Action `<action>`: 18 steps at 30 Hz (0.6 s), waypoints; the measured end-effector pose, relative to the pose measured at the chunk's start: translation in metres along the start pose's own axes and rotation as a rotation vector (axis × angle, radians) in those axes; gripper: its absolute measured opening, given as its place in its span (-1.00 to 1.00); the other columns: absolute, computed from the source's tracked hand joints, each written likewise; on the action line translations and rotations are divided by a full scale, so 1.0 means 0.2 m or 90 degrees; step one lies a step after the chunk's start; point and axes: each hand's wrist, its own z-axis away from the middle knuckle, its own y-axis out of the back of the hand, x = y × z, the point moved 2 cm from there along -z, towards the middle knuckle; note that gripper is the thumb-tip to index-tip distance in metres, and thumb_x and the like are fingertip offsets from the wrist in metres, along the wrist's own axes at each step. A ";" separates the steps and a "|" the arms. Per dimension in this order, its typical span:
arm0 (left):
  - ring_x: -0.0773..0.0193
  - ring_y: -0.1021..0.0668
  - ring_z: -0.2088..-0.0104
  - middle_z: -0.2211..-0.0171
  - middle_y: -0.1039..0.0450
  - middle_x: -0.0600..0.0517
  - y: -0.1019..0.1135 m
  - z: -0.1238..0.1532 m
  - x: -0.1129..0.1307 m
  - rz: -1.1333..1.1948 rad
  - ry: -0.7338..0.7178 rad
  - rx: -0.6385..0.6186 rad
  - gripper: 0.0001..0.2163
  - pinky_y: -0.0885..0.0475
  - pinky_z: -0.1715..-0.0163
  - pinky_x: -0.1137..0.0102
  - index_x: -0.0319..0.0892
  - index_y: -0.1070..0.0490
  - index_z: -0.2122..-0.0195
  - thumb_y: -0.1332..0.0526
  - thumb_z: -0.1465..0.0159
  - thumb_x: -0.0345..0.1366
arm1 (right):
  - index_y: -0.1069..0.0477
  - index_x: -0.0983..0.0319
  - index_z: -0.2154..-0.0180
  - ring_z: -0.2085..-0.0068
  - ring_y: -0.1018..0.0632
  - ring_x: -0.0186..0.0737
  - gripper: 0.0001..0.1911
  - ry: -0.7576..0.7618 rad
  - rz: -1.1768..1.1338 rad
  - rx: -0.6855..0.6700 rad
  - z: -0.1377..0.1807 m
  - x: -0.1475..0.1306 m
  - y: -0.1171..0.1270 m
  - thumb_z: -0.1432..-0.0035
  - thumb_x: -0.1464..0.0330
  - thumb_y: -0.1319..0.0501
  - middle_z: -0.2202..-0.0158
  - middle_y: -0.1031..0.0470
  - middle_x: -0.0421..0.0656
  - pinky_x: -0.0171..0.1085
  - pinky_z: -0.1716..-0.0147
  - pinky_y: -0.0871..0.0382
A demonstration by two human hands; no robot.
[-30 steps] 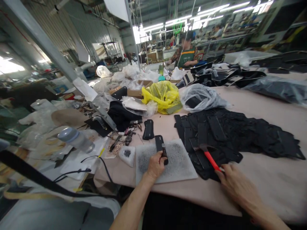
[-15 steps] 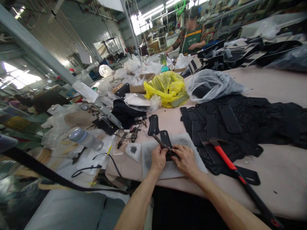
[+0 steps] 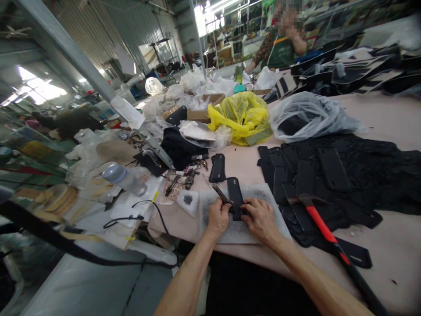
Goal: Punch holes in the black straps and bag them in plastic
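Note:
My left hand (image 3: 218, 217) is closed around a narrow dark metal tool (image 3: 221, 193), which slants up and away from the fingers; its exact kind does not show. An oblong black piece with a slot near its far end (image 3: 234, 191), leather-like, lies on a pale, smudged slab (image 3: 210, 235). At the piece's right edge, my right hand (image 3: 261, 218) pinches it between thumb and fingers. The tool's lower end is hidden by my left fingers, close to the left edge of the piece. Two similar black pieces (image 3: 217, 167) rest just beyond the slab.
A hammer with a red and black handle (image 3: 322, 224) lies on many overlapping black pieces (image 3: 302, 171) at right. Yellow bag (image 3: 241, 116) and clear bag (image 3: 312, 116) stand behind. A small white block (image 3: 189, 202) and a water bottle (image 3: 125, 180) are left. A co-worker (image 3: 281, 48) sits across.
The tool has shifted left, off the middle of the black piece, and my hands have moved apart. More of the piece shows. The co-worker's hand has risen to the head. The view has swung slightly left.

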 end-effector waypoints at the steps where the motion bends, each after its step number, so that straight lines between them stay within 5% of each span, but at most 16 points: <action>1: 0.25 -0.59 0.29 0.31 -0.59 0.02 0.00 0.00 0.00 -0.003 0.001 0.002 -0.85 -0.43 0.25 0.41 -0.16 -0.48 0.24 -0.13 -0.27 -0.40 | -0.50 0.11 0.21 0.02 -0.36 -0.02 -0.80 -0.005 -0.008 0.005 0.00 0.00 0.00 -0.09 0.42 -0.23 0.03 -0.45 -0.13 -0.05 0.07 -0.15; 8: 0.26 -0.58 0.33 0.33 -0.57 0.03 -0.01 -0.01 -0.01 -0.043 0.002 0.006 -0.88 -0.39 0.31 0.44 -0.15 -0.45 0.24 -0.13 -0.26 -0.41 | -0.47 0.15 0.42 0.04 -0.35 -0.02 -0.88 -0.029 -0.074 0.037 0.00 -0.01 -0.03 -0.09 0.42 -0.17 0.11 -0.45 -0.12 0.00 0.06 -0.11; 13: 0.23 -0.56 0.36 0.39 -0.54 0.02 -0.03 0.00 -0.03 -0.118 -0.038 -0.003 -0.91 -0.37 0.35 0.43 -0.15 -0.42 0.29 -0.13 -0.27 -0.39 | -0.36 0.17 0.42 0.06 -0.38 -0.09 -0.88 0.032 -0.262 0.026 0.03 -0.02 -0.03 -0.16 0.40 -0.11 0.16 -0.45 -0.13 -0.04 0.03 -0.18; 18: 0.21 -0.56 0.38 0.40 -0.54 0.00 -0.04 0.02 -0.02 -0.152 -0.072 -0.018 -0.92 -0.37 0.36 0.41 -0.15 -0.40 0.31 -0.12 -0.26 -0.37 | -0.34 0.18 0.41 0.20 -0.42 -0.12 -0.90 -0.008 -0.227 0.086 0.06 0.00 -0.09 -0.15 0.39 -0.10 0.31 -0.47 -0.13 -0.09 0.13 -0.24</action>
